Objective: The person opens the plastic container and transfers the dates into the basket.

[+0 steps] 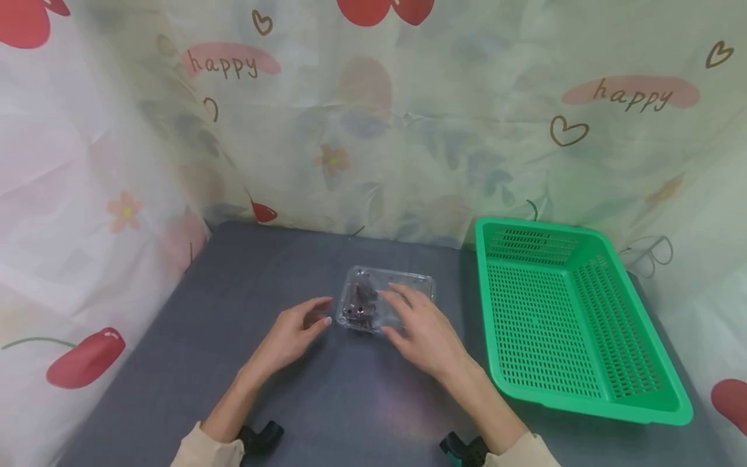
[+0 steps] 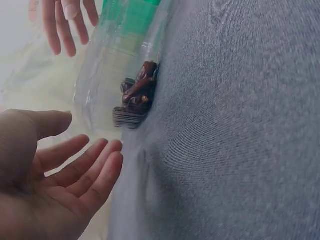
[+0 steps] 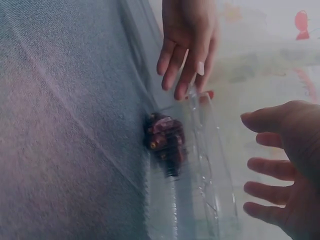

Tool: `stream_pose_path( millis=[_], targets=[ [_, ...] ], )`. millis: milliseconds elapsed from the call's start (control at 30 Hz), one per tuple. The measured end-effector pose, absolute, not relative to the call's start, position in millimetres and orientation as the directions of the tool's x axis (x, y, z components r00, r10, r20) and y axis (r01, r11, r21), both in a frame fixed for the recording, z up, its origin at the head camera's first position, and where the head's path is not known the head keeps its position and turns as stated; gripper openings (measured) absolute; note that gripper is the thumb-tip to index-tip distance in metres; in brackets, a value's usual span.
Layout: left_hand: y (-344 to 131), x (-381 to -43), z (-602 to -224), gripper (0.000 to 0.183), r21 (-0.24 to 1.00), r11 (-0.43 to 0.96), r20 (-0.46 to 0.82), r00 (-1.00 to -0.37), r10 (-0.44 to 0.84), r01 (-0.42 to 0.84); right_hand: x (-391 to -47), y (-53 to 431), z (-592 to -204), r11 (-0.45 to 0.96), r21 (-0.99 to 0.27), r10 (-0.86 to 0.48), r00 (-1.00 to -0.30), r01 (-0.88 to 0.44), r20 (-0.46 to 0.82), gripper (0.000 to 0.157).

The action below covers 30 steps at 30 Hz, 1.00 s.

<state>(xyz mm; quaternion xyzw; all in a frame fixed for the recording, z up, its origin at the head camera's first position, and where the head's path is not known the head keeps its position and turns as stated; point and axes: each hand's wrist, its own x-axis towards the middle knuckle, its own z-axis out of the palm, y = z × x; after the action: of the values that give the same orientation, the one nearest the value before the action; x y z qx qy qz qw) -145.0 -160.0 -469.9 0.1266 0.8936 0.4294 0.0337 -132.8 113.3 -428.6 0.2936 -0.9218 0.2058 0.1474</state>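
A clear plastic box [image 1: 385, 318] lies on the grey cloth, and dark red-brown, wrinkled dried fruits [image 1: 360, 301] that look like dates are bunched at its left end. They also show through the clear wall as dried fruits [image 2: 137, 92] in the left wrist view. My left hand [image 1: 297, 334] hovers just off the box's left edge, fingers loosely bent and holding nothing. Over the right part of the box is my right hand [image 1: 423, 331], its fingers spread. A gap separates this right hand [image 3: 285, 165] from the box wall in the right wrist view.
To the right stands a green plastic basket [image 1: 493, 324] with slotted walls and a mesh floor. The grey cloth [image 1: 233, 292] covers the table. Patterned curtains [image 1: 408, 181] enclose the back and both sides.
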Motion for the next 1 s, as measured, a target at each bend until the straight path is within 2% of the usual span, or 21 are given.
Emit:
stream_pose_path(
  millis=[200, 467, 667, 1000],
  targets=[
    [-158.8, -147.1, -473.3, 0.036, 0.830, 0.535, 0.038, -0.972, 0.231, 0.160, -137.7, 104.5, -432.9, 0.702, -0.292, -0.501, -0.741, -0.650, 0.447, 0.048],
    [-154.0, -154.4, -478.0, 0.028, 0.887, 0.460, -0.066, -0.977, 0.201, 0.035, -147.4, 95.7, -434.7, 0.649, -0.302, -0.536, -0.701, -0.699, 0.471, 0.036],
    [-156.8, -159.0, -481.3, 0.022, 0.940, 0.340, -0.135, -0.951, 0.277, -0.034, -154.8, 86.5, -441.5, 0.613, -0.308, -0.568, -0.677, -0.728, 0.468, 0.029],
    [-164.7, -161.5, -480.9, 0.027, 0.967, 0.214, -0.217, -0.882, 0.417, -0.137, -160.8, 72.1, -454.4, 0.574, -0.255, -0.587, -0.609, -0.778, 0.534, 0.021]
  ],
)
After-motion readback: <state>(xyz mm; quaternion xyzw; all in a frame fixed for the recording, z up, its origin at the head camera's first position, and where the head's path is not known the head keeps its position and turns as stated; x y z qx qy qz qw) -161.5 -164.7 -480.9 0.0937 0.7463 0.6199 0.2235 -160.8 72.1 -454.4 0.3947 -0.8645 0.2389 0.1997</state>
